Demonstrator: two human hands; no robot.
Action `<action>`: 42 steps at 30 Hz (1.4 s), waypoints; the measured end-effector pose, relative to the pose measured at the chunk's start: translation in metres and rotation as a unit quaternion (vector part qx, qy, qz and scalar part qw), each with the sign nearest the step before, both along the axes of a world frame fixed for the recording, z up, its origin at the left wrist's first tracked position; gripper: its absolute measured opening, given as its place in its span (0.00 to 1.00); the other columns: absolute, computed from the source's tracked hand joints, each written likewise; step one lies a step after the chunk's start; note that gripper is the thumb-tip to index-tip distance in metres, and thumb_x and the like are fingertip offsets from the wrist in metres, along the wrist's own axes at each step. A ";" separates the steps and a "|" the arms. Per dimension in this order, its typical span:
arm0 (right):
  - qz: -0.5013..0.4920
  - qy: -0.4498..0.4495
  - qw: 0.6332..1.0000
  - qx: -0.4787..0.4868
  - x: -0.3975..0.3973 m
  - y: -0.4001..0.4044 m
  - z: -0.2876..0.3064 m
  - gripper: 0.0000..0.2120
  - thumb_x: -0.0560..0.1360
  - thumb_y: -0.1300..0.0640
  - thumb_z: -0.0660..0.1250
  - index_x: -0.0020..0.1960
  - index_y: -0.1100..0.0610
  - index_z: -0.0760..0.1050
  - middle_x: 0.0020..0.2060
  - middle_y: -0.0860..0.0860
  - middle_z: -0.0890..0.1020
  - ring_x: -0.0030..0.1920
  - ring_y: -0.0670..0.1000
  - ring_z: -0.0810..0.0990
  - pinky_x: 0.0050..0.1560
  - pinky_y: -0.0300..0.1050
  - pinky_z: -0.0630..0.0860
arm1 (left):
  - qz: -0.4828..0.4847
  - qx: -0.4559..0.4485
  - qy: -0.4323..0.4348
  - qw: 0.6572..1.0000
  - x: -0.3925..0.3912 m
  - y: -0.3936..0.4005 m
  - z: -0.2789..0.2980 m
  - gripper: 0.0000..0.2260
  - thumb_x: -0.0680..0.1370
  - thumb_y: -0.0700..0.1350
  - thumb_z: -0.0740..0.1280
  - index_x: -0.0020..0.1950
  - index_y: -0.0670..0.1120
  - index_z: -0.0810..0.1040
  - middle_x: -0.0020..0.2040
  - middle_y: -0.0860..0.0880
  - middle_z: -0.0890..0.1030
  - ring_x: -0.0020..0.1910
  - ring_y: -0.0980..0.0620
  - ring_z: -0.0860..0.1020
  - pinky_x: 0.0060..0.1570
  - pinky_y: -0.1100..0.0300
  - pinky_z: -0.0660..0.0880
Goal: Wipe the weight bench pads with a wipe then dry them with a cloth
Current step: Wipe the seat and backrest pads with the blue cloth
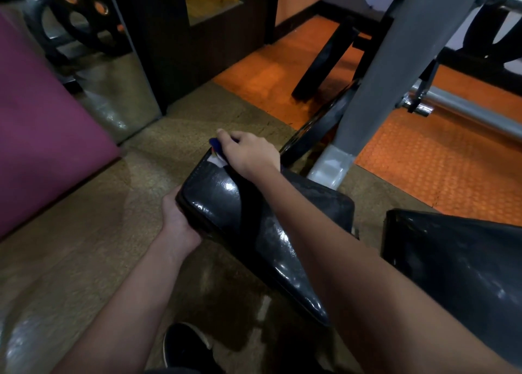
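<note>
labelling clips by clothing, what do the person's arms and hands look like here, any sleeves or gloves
Both forearms are bare as far as the view shows, with no sleeves. The left hand and right hand wear no gloves. No watch, bracelet or ring shows on either. A black shoe with a white sole edge is visible below.

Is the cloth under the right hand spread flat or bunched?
Bunched: the right hand grips the white-and-blue cloth in a small wad at the black vinyl pad edge.
</note>
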State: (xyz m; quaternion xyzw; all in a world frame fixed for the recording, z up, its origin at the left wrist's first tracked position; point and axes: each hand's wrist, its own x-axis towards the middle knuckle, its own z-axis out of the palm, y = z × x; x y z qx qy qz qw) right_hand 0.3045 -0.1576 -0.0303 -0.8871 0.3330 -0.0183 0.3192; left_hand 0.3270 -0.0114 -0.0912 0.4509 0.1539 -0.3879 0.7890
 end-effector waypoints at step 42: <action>0.088 -0.124 0.969 -0.196 -0.191 0.060 -0.078 0.24 0.86 0.39 0.52 0.81 0.36 0.57 0.83 0.46 0.54 0.83 0.50 0.50 0.80 0.59 0.58 | 0.016 -0.005 -0.003 1.000 -0.006 0.001 0.013 0.16 0.79 0.47 0.55 0.44 0.46 0.82 0.42 0.44 0.83 0.39 0.46 0.82 0.46 0.55 0.79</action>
